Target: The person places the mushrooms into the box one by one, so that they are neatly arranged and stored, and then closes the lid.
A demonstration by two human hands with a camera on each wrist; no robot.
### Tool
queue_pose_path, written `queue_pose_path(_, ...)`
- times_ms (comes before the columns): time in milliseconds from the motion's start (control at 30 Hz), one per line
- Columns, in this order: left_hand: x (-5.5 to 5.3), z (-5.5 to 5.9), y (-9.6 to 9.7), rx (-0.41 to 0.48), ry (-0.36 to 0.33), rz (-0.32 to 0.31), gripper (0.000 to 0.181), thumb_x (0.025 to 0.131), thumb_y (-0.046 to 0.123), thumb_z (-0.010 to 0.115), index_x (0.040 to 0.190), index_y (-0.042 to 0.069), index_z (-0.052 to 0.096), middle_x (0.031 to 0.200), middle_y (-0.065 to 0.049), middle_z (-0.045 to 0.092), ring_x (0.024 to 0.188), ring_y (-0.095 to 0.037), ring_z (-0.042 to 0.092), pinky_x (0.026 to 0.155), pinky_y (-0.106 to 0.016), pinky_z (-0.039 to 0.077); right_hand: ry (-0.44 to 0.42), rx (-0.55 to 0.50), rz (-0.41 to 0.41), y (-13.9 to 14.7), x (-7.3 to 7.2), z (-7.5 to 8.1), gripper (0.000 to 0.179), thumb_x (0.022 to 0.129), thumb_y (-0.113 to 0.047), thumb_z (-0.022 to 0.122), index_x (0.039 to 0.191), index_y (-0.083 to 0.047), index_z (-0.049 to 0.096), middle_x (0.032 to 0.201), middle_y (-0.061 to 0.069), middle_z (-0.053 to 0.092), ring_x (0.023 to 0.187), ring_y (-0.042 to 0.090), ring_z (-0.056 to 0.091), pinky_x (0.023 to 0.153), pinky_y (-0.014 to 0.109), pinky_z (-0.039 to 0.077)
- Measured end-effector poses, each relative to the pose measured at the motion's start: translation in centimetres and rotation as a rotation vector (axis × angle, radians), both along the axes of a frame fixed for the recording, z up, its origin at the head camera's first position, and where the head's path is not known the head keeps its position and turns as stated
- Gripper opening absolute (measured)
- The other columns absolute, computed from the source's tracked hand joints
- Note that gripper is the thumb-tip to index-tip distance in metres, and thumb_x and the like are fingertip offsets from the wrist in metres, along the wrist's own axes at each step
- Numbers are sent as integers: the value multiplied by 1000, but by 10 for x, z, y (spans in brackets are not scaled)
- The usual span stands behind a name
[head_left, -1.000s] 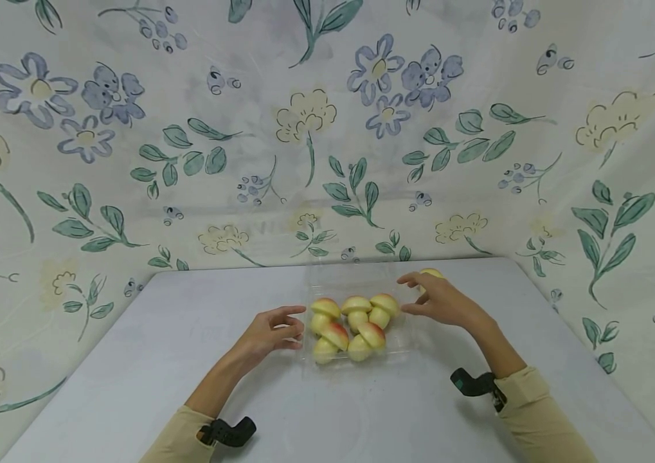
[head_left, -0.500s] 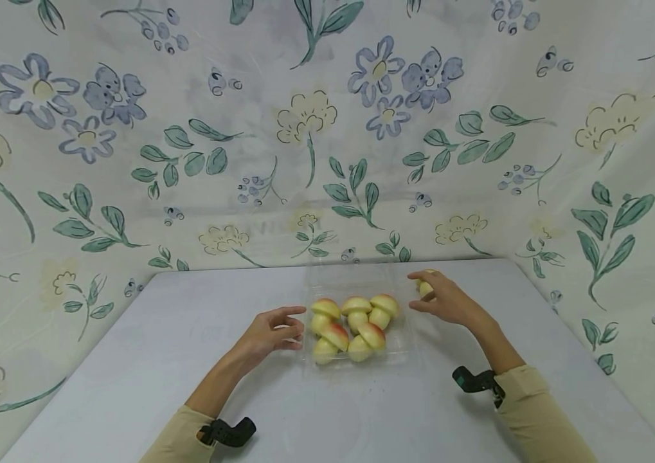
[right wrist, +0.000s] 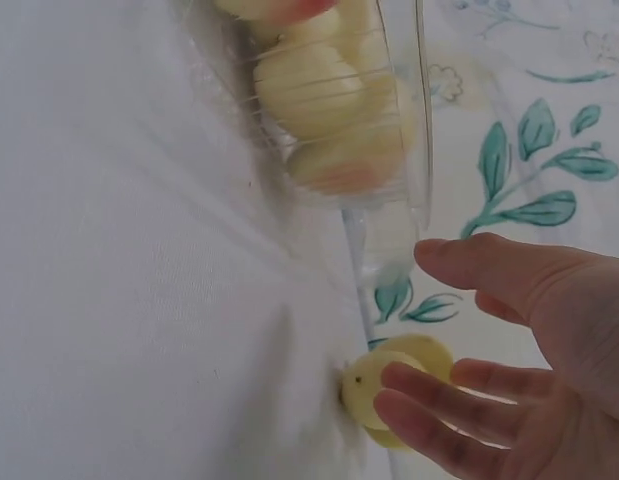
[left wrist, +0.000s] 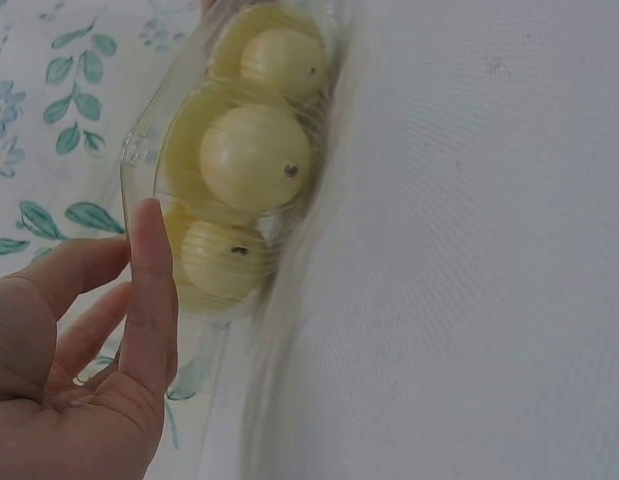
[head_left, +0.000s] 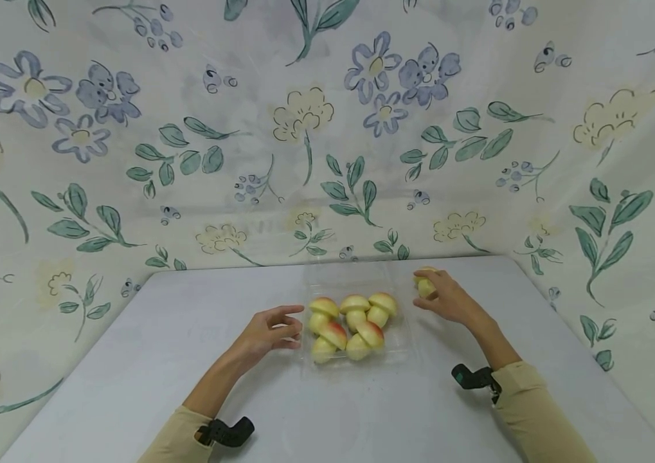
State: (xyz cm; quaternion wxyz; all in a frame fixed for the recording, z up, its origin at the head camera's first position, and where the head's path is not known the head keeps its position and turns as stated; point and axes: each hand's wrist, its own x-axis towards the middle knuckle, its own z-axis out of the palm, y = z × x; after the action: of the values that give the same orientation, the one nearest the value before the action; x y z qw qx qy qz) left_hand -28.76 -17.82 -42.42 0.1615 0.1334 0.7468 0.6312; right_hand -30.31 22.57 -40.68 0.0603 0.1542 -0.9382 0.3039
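A clear plastic box (head_left: 399, 341) with its lid raised sits mid-table. It contains several yellow mushroom-shaped pieces (head_left: 356, 308) with reddish caps, which look like toys or fruit. At its left side is my left hand (head_left: 263, 334), fingers loosely extended; the fingertips (left wrist: 149, 225) lie at the box's wall in the left wrist view. To the right of the box, one more mushroom-shaped piece (head_left: 427, 287) stands on the table, partly hidden by my right hand (head_left: 448, 298). The right fingers are spread beside that piece, apparently not gripping it; contact is hard to tell.
The white table (head_left: 188, 321) reaches back to a flower-printed cloth (head_left: 304, 193) hanging as a backdrop. The raised clear lid (head_left: 350, 273) stands behind the box. Dark wrist cameras (head_left: 233, 432) are strapped at both sleeves.
My right hand has moved rightward, away from the box's right edge to beside the lone mushroom-shaped piece. My left hand stays at the box. The head view has shifted slightly.
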Motion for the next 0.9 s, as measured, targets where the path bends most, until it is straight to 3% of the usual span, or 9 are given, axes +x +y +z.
queue_pose_path(167,0,0,0,-6,-2,6,59,93,13,68,145,-1,43,104,-7,59,89,-15,65,80,-29,62,45,17,-49,2,-2,-2,57,91,-21,71,139,-4,48,132,32,47,99,36,66,74,40,59)
queue_pose_path(433,-2,-2,-1,-8,6,4,60,92,13,68,145,-1,43,103,-7,59,88,-15,65,80,-29,62,49,19,-73,3,-2,-4,55,92,-22,69,140,-5,48,136,30,45,101,37,63,73,42,57)
queue_pose_path(633,-1,-1,-1,-21,5,9,60,92,14,69,144,0,45,105,-9,59,89,-16,65,80,-30,62,50,50,-108,4,-3,-6,57,92,-22,68,141,-7,46,141,31,41,101,38,63,80,53,55)
queue_pose_path(900,-1,-1,0,-17,0,24,59,91,14,70,144,0,45,106,-9,59,88,-16,66,79,-30,62,21,111,-147,6,-13,-7,62,91,-22,68,146,-11,41,145,31,36,108,49,59,88,65,50)
